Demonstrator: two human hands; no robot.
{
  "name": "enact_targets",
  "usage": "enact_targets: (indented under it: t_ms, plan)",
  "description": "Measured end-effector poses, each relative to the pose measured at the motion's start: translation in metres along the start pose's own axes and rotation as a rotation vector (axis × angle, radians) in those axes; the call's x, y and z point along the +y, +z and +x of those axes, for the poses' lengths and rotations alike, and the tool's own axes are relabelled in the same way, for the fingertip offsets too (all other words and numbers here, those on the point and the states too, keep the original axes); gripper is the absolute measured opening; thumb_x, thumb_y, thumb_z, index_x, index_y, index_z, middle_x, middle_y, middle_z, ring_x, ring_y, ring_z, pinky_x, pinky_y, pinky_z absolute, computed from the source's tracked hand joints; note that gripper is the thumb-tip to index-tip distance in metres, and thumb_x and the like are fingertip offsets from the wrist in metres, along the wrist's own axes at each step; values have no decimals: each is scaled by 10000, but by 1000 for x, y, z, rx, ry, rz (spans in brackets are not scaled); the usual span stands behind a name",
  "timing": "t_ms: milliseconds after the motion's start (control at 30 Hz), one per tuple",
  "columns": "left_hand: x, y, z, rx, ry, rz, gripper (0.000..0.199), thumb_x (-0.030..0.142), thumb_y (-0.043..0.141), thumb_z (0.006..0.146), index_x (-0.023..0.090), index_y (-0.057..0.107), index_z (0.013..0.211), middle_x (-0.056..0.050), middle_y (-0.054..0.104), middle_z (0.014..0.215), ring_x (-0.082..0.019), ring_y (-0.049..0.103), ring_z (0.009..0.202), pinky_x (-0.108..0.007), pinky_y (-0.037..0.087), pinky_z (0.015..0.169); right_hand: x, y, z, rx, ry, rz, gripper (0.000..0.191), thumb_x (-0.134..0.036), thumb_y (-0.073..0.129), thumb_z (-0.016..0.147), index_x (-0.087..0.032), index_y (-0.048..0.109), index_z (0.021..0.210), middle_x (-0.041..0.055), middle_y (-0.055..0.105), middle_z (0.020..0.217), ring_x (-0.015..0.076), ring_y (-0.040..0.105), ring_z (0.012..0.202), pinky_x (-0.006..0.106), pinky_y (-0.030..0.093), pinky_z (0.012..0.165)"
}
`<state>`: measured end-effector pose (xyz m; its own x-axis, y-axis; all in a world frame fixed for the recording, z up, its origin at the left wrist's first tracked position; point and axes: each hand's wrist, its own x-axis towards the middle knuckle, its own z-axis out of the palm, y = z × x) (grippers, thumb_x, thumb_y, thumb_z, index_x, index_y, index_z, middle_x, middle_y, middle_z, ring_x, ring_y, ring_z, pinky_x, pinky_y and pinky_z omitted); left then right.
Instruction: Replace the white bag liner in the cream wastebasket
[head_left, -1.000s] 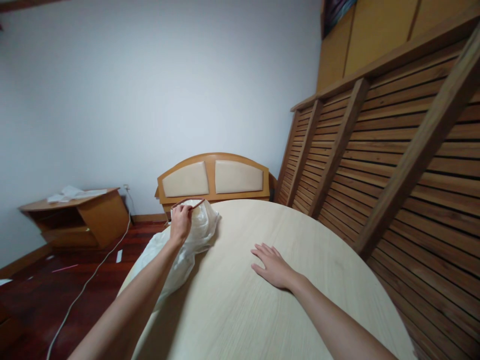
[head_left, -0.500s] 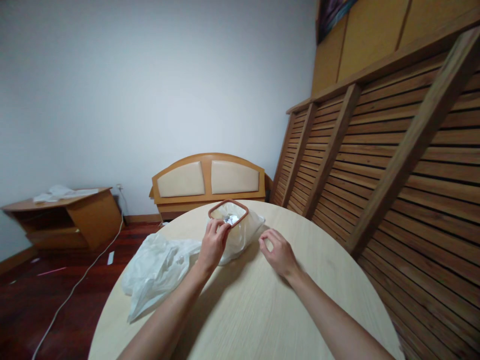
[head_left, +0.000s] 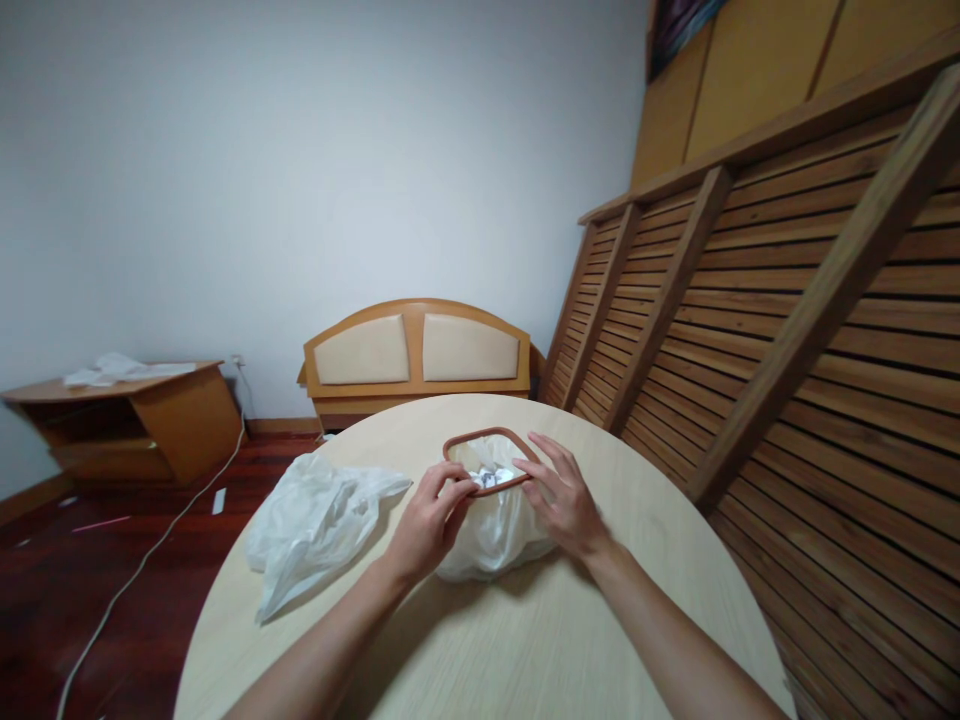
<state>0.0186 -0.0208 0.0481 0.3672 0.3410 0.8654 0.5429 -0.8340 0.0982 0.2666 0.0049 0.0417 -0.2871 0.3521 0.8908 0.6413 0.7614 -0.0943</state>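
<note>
A brown rounded-rectangular rim (head_left: 491, 431) sits tilted on top of a container wrapped in a thin white plastic bag (head_left: 491, 545). Something shiny and silvery-white shows inside the opening; I cannot make out what it is. My left hand (head_left: 433, 515) is closed on the near left corner of the rim, thumb and fingers pinching it. At the right side, my right hand (head_left: 566, 500) has its fingers over the rim and its thumb below, some fingers spread. A second crumpled white plastic bag (head_left: 319, 525) lies on the table to the left.
The round pale wooden table (head_left: 480, 650) carries both bags. Behind it stands a padded headboard (head_left: 416, 345). Slatted wooden panels (head_left: 720, 380) lean along the right. At left are a low cabinet (head_left: 184, 420) and a white cable (head_left: 165, 555) on the dark red floor.
The rim and its bagged container have shifted right and nearer to me. My right hand, earlier apart with fingers curled, has come onto the rim. My left hand keeps its hold.
</note>
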Motion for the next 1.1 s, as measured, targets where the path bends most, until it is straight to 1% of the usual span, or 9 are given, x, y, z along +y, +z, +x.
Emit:
enact_targets:
  t_ms: [133, 200, 300, 400, 500, 633, 767, 967, 1100]
  plan:
    - [4, 2, -4, 7, -97, -78, 205, 147, 512, 983, 252, 594, 1138, -95, 592, 1156, -217, 599, 1103, -402, 540, 960, -10, -2, 2, -30, -33, 33, 279, -277, 552, 984, -276, 682, 1231, 92, 597, 1389, 283, 512, 1325, 520, 458, 1092]
    - [5, 5, -7, 33, -160, -108, 219, 192, 553, 969, 264, 588, 1172, -115, 567, 1264, -256, 565, 1211, -471, 502, 1030, -15, -2, 3, -55, -40, 55, 277, -275, 553, 984, -281, 680, 1230, 85, 616, 1369, 283, 515, 1322, 524, 464, 1089]
    - [5, 10, -11, 52, -238, -157, 482, 308, 654, 912, 272, 486, 1362, -154, 401, 1519, -336, 393, 1433, -588, 369, 1154, -22, -1, 5, -72, -29, 90, 278, -259, 551, 988, -292, 670, 1237, 76, 625, 1361, 275, 515, 1331, 524, 473, 1093]
    - [0, 15, -14, 24, -332, -219, 807, 412, 732, 845, 255, 309, 1515, -185, 216, 1643, -380, 228, 1530, -626, 261, 1208, -25, 0, 6, -67, -29, 124, 254, -221, 550, 987, -282, 670, 1202, 81, 619, 1358, 266, 512, 1338, 524, 474, 1108]
    - [-6, 21, -15, 14, -446, -283, 926, 425, 769, 807, 233, 241, 1543, -195, 248, 1636, -378, 254, 1526, -599, 265, 1221, -25, 1, 7, -58, -39, 138, 212, -187, 542, 986, -264, 668, 1137, 90, 604, 1368, 261, 513, 1335, 526, 479, 1106]
    - [-5, 25, -13, 28, -517, -398, 894, 346, 794, 772, 215, 278, 1490, -170, 422, 1523, -329, 436, 1427, -530, 339, 1202, -27, -1, 10, -55, -71, 117, 205, -161, 538, 975, -253, 658, 1114, 93, 615, 1355, 265, 521, 1326, 535, 486, 1093]
    - [4, 27, -12, 110, -572, -360, 842, 320, 818, 724, 213, 339, 1409, -153, 492, 1423, -323, 510, 1340, -521, 389, 1161, -40, -4, 14, -55, -124, 93, 254, -166, 576, 950, -269, 660, 1167, 81, 668, 1264, 272, 569, 1257, 533, 503, 1060]
    - [19, 32, -16, 131, -551, -257, 802, 308, 786, 739, 231, 326, 1393, -146, 471, 1368, -331, 507, 1311, -552, 398, 1136, -69, 1, 16, -45, -80, 127, 194, -220, 624, 950, -273, 676, 1129, 48, 739, 1075, 267, 629, 1130, 498, 530, 977]
    - [27, 31, -16, 139, -524, -175, 712, 351, 766, 781, 229, 361, 1354, -179, 413, 1434, -351, 427, 1395, -581, 374, 1145, -72, -1, 19, -26, -30, 141, 150, -212, 616, 936, -273, 691, 1051, 43, 744, 1032, 265, 638, 1098, 499, 517, 975]
